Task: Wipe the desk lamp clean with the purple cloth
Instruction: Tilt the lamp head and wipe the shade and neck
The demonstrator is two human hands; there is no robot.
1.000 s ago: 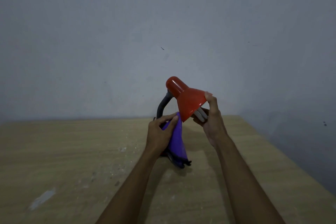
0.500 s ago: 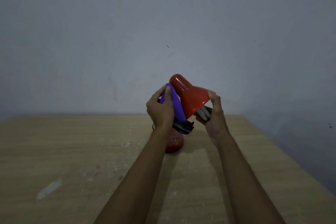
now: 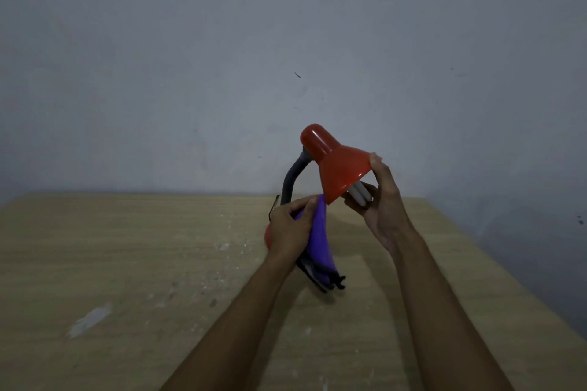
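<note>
Both hands up at desk lamp.
Right hand pinches shade rim; left hand grips purple cloth just below it. Wooden table beneath, grey wall behind.

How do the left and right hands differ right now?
The left hand grips the purple cloth, while the right hand pinches the red shade at its rim. The left hand sits low near the lamp base; the right hand is higher, fingers under the bulb. Both hold something.
</note>
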